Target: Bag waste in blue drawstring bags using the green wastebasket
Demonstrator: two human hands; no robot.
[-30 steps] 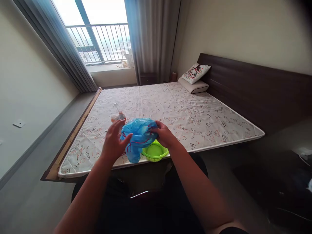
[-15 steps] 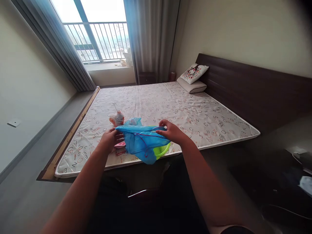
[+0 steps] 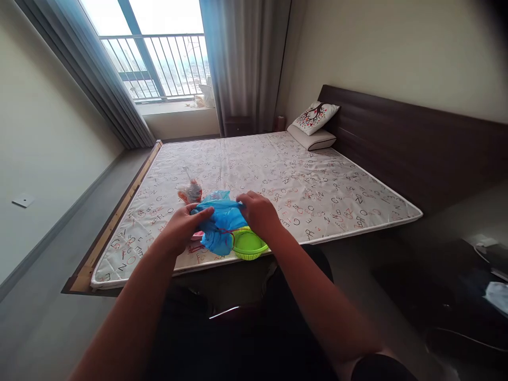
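Observation:
A thin blue plastic bag with a reddish drawstring is bunched up between my two hands. My left hand grips its left side, thumb laid over the folds. At the right end, my right hand pinches the bag's edge. Just below and behind it, a bright green plastic basket sits at the mattress edge, partly covered by the bag and my right hand. Something pink shows beside my left fingers, mostly hidden. Past my left hand lies a clear plastic bag with orange-brown contents I cannot make out.
The letter-printed mattress fills the middle, edged on the left by a wooden bed frame. Two pillows rest by the dark headboard. Grey curtains flank the window. A cable lies at the lower right.
My right hand has moved left, toward my left hand. The blue bag went from stretched wide to gathered and bunched, so more of the green basket shows.

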